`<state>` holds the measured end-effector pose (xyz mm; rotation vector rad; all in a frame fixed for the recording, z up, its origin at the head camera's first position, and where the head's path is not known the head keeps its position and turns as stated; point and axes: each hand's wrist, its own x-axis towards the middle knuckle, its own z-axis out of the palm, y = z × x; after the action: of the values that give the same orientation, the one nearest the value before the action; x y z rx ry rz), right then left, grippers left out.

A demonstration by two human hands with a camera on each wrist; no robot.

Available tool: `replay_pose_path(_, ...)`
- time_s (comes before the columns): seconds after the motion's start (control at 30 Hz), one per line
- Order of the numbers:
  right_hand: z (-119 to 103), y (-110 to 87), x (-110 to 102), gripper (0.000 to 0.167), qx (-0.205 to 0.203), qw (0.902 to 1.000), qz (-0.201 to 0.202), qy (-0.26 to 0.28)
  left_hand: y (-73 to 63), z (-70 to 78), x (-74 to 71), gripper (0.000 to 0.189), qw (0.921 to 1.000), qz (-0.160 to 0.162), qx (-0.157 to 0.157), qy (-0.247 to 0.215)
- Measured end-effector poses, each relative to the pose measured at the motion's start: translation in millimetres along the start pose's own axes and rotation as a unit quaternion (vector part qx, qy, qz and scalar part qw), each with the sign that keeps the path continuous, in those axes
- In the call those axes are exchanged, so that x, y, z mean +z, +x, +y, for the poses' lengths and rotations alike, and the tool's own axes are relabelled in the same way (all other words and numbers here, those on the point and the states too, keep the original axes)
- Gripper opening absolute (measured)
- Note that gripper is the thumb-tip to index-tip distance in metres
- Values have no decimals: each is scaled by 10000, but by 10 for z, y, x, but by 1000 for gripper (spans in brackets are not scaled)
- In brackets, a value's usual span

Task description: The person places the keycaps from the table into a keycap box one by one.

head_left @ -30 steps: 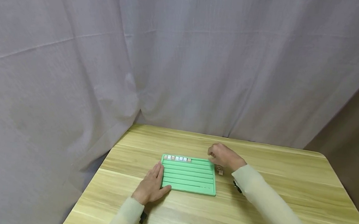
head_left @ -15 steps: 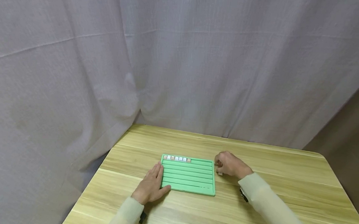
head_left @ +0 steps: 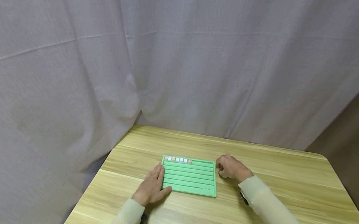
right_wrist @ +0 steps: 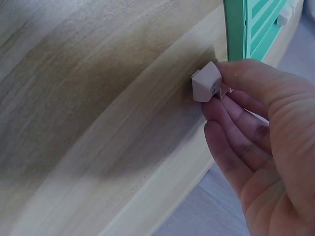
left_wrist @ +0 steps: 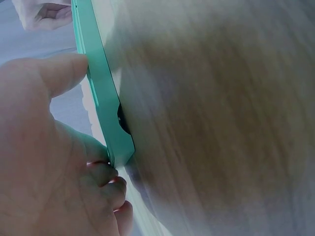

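A green ridged tray (head_left: 188, 178) lies on the table, with a row of several white and tan keycaps (head_left: 177, 159) in its top channel. My left hand (head_left: 151, 186) rests flat along its left edge, the thumb at the near edge; the left wrist view shows that thumb touching the green side wall (left_wrist: 101, 73). Just off the tray's right edge, my right hand (head_left: 231, 167) pinches a light keycap (right_wrist: 206, 82) between thumb and fingers, low over the wood. Another small piece (right_wrist: 225, 90) shows partly behind the thumb; its kind is hard to tell.
The wooden table (head_left: 287, 182) extends to the right of the tray and towards the front. A grey curtain (head_left: 194, 75) hangs behind the table and along its left side.
My right hand has moved right and towards me from the tray's top right corner to the loose keycaps, and its fingers have closed on one. The left hand stays in place.
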<state>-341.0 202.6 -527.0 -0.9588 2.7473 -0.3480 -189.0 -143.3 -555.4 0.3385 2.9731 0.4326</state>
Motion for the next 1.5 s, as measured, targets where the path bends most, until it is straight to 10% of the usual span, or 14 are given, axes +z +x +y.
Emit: replay_pose_path(1.5, 3, -66, -164, 11, -776, 9949, 611, -216, 34, -38, 8, 90, 10000, 22, 24, 7)
